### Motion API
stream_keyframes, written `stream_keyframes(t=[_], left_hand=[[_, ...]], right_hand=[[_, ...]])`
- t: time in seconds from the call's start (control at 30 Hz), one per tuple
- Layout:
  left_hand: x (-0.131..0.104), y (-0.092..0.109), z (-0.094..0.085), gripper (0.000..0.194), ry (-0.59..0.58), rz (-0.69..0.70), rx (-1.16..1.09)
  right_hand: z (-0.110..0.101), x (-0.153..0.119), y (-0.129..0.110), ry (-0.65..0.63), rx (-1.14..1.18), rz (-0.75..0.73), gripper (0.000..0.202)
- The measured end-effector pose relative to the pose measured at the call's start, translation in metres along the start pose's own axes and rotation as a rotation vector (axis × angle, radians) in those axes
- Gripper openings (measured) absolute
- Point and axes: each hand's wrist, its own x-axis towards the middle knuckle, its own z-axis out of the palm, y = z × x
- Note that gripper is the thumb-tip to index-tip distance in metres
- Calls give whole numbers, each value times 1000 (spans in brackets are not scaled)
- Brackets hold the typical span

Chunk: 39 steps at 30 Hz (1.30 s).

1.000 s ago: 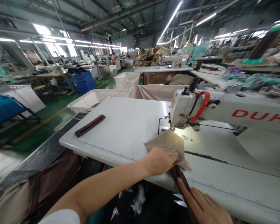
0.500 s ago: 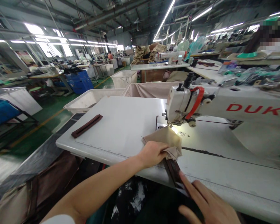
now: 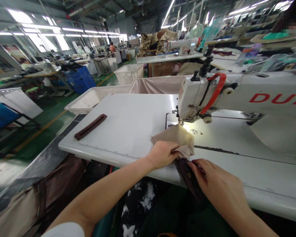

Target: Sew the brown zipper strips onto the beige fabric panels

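A piece of beige fabric (image 3: 172,134) lies at the needle of a white sewing machine (image 3: 194,95), one corner under the presser foot. My left hand (image 3: 162,154) is closed on the bunched near edge of this fabric. A dark brown fabric strip (image 3: 187,176) hangs from there over the table's front edge. Just to the right, my right hand (image 3: 209,174) pinches the strip's upper part between thumb and fingers. The lower end of the strip drops into shadow.
Another brown strip with a slot (image 3: 90,126) lies on the left of the white sewing table (image 3: 130,115). Pale bins (image 3: 93,97) stand behind the table. Brown and beige cloth (image 3: 46,194) hangs at lower left. More machines and fabric piles fill the background.
My right hand has moved up and left onto the brown strip and closed on it. My left hand still holds the beige fabric. The view has tilted down slightly.
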Motion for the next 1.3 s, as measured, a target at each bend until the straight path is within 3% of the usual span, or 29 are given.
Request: stream_keyframes(t=[0.1, 0.3, 0.73, 1.0, 1.3], left_hand=[[0, 1, 0, 17, -5, -8, 11], [1, 3, -1, 14, -22, -1, 31], [-1, 2, 2, 16, -37, 2, 23], [0, 3, 2, 16, -57, 15, 61], [1, 3, 0, 18, -59, 28, 101]], right_hand=[[-3, 1, -2, -32, -4, 20, 41], [-1, 2, -2, 59, -51, -21, 47], [-6, 7, 1, 102, -155, -197, 46], [0, 2, 2, 33, -106, -114, 47], [-1, 3, 3, 24, -115, -115, 46]])
